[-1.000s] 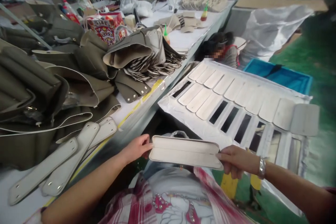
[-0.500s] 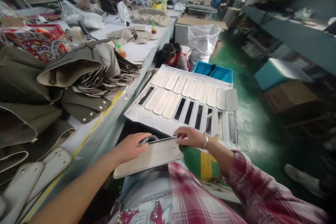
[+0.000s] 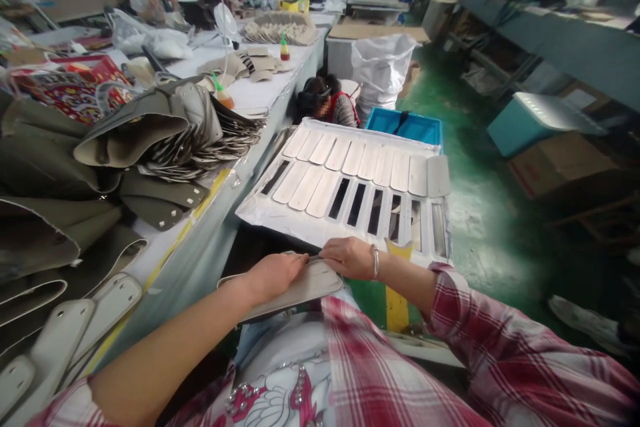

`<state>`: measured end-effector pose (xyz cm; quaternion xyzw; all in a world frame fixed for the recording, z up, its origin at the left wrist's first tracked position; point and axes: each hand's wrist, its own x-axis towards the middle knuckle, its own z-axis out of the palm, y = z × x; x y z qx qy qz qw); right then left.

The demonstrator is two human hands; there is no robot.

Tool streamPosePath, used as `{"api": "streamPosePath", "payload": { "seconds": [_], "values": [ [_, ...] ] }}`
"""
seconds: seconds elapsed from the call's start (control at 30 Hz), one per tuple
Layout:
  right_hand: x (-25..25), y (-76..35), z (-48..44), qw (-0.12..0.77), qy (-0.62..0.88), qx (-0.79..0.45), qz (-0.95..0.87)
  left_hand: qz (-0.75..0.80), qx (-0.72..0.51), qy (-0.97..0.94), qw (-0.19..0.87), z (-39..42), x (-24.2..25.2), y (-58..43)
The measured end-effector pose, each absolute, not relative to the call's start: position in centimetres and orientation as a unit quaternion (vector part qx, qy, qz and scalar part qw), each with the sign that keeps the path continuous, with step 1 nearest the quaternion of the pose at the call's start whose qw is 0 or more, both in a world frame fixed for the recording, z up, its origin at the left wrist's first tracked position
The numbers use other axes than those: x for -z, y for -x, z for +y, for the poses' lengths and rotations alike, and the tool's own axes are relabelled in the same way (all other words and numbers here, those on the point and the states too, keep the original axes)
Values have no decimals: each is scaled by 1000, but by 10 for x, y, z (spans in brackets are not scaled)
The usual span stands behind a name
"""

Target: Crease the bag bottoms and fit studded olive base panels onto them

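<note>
A beige flat strap-like panel with rounded ends (image 3: 313, 285) lies across my lap, tilted. My left hand (image 3: 277, 275) rests over its upper edge, fingers closed on that edge. At the panel's right end my right hand (image 3: 347, 257) pinches the same edge, its fingertips almost meeting the left ones. A bracelet circles the right wrist. What lies under the fingertips is hidden. Just beyond the hands is a white slotted board (image 3: 265, 217). Two rows of similar beige panels (image 3: 320, 192) lie on it, and several dark slots show in the near row.
Olive bag pieces (image 3: 45, 167) and stacked panels (image 3: 220, 147) crowd the table (image 3: 187, 235) at left. A glue bottle (image 3: 223, 95) stands there. Behind the board are a blue crate (image 3: 417, 127), a white sack (image 3: 383, 67) and a crouching person (image 3: 345, 107). Boxes (image 3: 560, 163) stand at right.
My left hand has slid right along the panel's edge, and my right hand has shifted slightly left. The hands are now close together. The grey loop-like piece by the left fingers no longer shows.
</note>
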<state>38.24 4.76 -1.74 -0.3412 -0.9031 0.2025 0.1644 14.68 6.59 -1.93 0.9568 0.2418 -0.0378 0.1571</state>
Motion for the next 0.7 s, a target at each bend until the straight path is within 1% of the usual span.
{"api": "streamPosePath", "payload": {
  "seconds": [0.1,0.2,0.27,0.37,0.43,0.5,0.63,0.7],
  "values": [
    [12,-381,51,134,370,-194,-899,220,79,-970,61,61,18,-153],
    [10,-375,67,77,411,-221,-881,191,94,-977,-21,59,17,-156],
    [12,-371,82,32,428,-275,-861,183,90,-978,-43,58,18,-157],
    [19,-365,104,-28,408,-415,-813,182,94,-978,-48,57,20,-160],
    [24,-364,114,-50,385,-497,-776,189,98,-977,-31,60,18,-160],
    [30,-366,120,-59,373,-539,-753,196,96,-976,16,69,14,-153],
    [37,-368,124,-49,365,-567,-737,193,91,-952,219,98,6,-114],
    [38,-364,125,-42,346,-597,-723,201,90,-936,273,105,7,-91]
  ]
}}
